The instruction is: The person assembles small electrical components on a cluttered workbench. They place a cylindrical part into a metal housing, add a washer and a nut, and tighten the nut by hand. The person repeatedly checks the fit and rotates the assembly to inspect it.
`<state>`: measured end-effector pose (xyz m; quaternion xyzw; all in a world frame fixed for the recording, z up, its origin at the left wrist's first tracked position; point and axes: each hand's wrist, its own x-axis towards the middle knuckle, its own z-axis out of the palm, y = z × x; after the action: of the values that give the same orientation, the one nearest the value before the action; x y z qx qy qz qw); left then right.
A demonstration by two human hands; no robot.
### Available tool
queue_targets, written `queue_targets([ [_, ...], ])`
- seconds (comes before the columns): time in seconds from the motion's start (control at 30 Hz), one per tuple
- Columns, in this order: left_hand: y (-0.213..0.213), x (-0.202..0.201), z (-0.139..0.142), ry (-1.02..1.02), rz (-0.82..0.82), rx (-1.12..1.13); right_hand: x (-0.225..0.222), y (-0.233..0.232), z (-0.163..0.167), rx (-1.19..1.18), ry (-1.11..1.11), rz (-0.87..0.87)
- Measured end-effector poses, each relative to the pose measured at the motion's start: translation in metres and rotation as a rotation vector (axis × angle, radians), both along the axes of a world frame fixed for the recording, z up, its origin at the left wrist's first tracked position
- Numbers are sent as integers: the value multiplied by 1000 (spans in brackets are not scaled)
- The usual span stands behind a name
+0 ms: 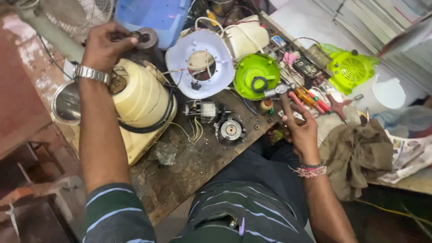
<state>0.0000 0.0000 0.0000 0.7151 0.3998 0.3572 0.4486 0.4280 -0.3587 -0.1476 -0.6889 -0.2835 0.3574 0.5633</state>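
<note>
Far on the left, the left hand is reaching up and away from the body. Its fingers are closing around a small dark round part at the top of a cream machine body. A shiny watch is sitting on that wrist. The round part is lying just past the fingertips, so this hand is the nearer one to it. A black band is wrapping around the cream body, and a round metal lid is peeking out beside it on the left.

In the middle, a white round plate with wires is lying on the wooden bench. Below it, a small motor and a little fan disc are resting close together. A bright green round cover is sitting just right of the white plate.

On the right, the right hand is gripping a hammer by its handle. The hammer is pointing up and away from the body, with its metal head near the green cover. The left hand's round part is lying well apart from it, up and to the left.

Further right, red-handled tools are lying beside the hammer. A second green vented cover is sitting at the back. A brown rag is lying next to a folded newspaper.
</note>
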Motion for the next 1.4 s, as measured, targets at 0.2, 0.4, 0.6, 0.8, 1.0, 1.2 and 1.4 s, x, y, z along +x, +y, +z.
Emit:
queue_targets([
  [0.2, -67, 30, 28, -78, 72, 209, -10, -4, 20, 127, 324, -172],
  [0.4, -201, 76, -41, 48, 5, -144, 40, 20, 20, 63, 73, -160],
  [0.6, -253, 107, -113, -221, 129, -551, 75, 20, 28, -290, -43, -25],
  [0.8, -262, 119, -149, -297, 122, -603, 28, -1, 61, 70, -1323, 86],
  [1.0, -266, 141, -157, -366, 1, -579, -75, 19, 65, 153, -703, 619],
  [1.2, -262, 149, -158, -331, -13, -545, -87, 30, 70, 357, -758, 664],
  [1.4, -254, 160, -151, -327, -63, -524, -75, 33, 69, 243, -708, 701],
])
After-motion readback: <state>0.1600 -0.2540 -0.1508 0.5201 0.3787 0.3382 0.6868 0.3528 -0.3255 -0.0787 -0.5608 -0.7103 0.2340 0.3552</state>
